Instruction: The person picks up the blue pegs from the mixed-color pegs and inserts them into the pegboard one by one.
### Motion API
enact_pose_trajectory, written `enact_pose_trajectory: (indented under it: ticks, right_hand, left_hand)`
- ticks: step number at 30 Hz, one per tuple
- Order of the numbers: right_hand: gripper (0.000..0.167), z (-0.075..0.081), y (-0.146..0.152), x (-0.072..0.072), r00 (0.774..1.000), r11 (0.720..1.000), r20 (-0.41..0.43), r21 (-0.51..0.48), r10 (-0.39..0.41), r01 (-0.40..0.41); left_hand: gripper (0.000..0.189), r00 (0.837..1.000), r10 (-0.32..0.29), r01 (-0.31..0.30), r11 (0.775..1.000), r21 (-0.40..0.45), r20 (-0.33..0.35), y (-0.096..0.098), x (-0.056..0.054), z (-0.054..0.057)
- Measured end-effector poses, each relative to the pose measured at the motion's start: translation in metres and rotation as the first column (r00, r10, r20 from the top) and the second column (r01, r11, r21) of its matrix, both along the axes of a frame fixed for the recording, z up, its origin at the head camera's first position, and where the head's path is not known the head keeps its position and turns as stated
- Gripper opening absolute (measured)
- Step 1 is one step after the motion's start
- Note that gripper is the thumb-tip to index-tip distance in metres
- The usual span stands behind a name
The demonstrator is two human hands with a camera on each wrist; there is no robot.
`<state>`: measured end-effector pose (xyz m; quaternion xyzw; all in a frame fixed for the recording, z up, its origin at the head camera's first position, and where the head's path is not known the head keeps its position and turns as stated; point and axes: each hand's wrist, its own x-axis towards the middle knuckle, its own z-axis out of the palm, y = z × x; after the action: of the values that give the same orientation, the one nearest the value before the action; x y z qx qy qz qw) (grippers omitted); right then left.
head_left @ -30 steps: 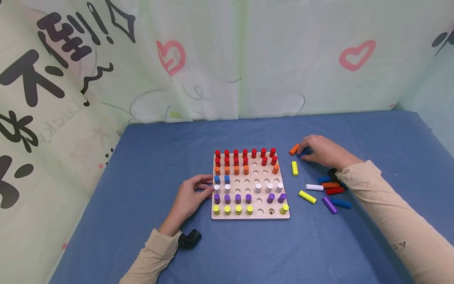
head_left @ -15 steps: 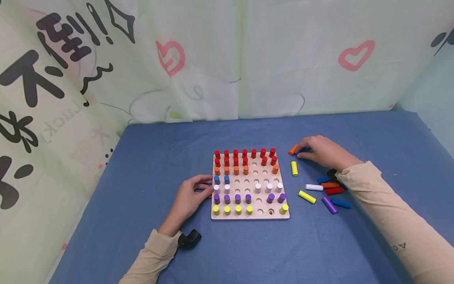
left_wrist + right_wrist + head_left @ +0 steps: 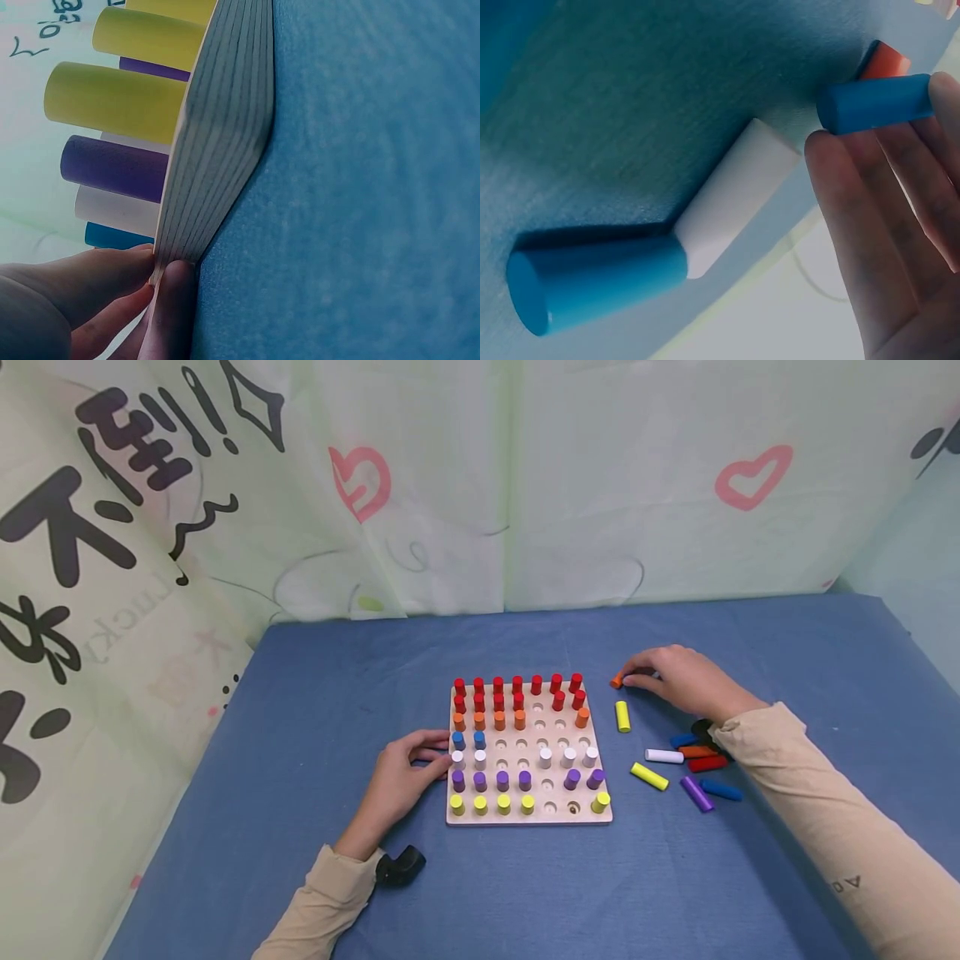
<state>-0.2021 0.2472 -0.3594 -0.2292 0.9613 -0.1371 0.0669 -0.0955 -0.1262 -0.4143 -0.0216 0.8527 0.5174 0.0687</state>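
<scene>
A wooden pegboard [image 3: 498, 816] holds rows of red, orange, blue, white, purple and yellow pegs, with several bare holes. My left hand [image 3: 397, 781] grips its left edge; in the left wrist view, the digits meet the layered edge [image 3: 225, 112] and the top rim. To the right of the board, my right hand [image 3: 686, 677] pinches a blue peg [image 3: 874, 103] between thumb and fingers, clearly visible only in the right wrist view. Just beyond the fingertips lies an orange peg [image 3: 617, 681], partly covered by the hand.
Loose pegs lie right of the board: a yellow peg [image 3: 623, 717], another yellow peg [image 3: 649, 777], a white peg [image 3: 664, 756], a purple peg [image 3: 697, 793], a red peg [image 3: 707, 763] and several others. A printed curtain [image 3: 570, 510] hangs behind the blue-covered table [image 3: 337, 677].
My right hand's fingertips have shifted slightly left, covering more of the orange peg; the blue peg under the hand no longer shows in the head view. My left hand stays on the pegboard.
</scene>
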Motion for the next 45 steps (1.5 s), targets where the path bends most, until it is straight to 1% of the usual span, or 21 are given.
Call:
enact_pose_trajectory:
  ticks: [10,20,33,41,45]
  right_hand:
    - [0.02,0.002,-0.003,0.003,1.0,1.0,-0.011,-0.023,-0.002,0.001]
    - [0.017,0.002,-0.008,0.009,1.0,0.995,-0.017,-0.103,0.007,-0.009]
    - [0.021,0.015,-0.018,0.018,0.999,0.99,-0.028,-0.132,0.037,-0.04]
    - [0.022,0.02,-0.024,0.02,0.998,0.985,-0.012,-0.16,0.058,-0.059]
    - [0.022,0.022,-0.026,0.021,0.999,0.983,-0.005,-0.173,0.053,-0.053]
  left_hand:
    - [0.038,1.0,-0.006,0.006,1.0,-0.005,0.0,0.0,0.0,0.0]
    - [0.037,1.0,-0.01,0.01,1.0,-0.001,-0.008,-0.001,0.002,0.001]
    - [0.037,1.0,-0.015,0.015,1.0,0.001,-0.016,0.001,0.001,0.001]
    - [0.036,1.0,-0.01,0.01,1.0,0.002,-0.02,0.001,0.001,0.001]
    - [0.037,1.0,-0.009,0.009,1.0,0.003,-0.015,0.001,0.001,0.0]
